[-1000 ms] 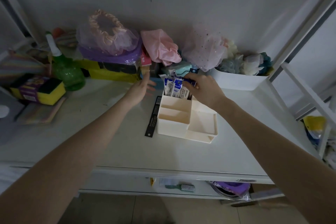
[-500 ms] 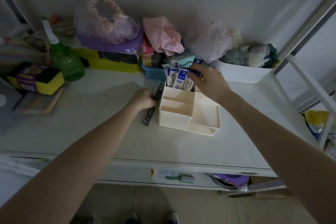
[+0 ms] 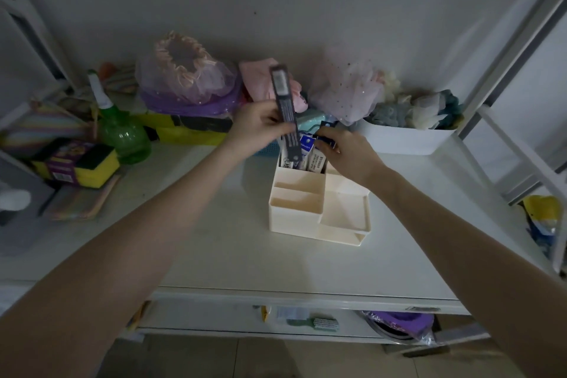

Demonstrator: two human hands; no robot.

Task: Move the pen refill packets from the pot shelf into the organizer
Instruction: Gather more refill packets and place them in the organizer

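Within the last second the left hand (image 3: 257,129) has lifted the long black flat packet (image 3: 286,104) off the white shelf (image 3: 214,242) and now pinches it upright over the far-left compartment of the cream plastic organizer (image 3: 319,209), where the right hand (image 3: 346,153) grips the white-and-blue refill packets (image 3: 310,153), so 1 more is about to go in.

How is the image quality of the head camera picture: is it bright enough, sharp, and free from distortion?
Head view: dim and underexposed, colours muted; wide-angle bending curves the shelf frame at the edges; the dark packet in the left hand is slightly smeared; print on the refill packets by the right hand is unreadable.
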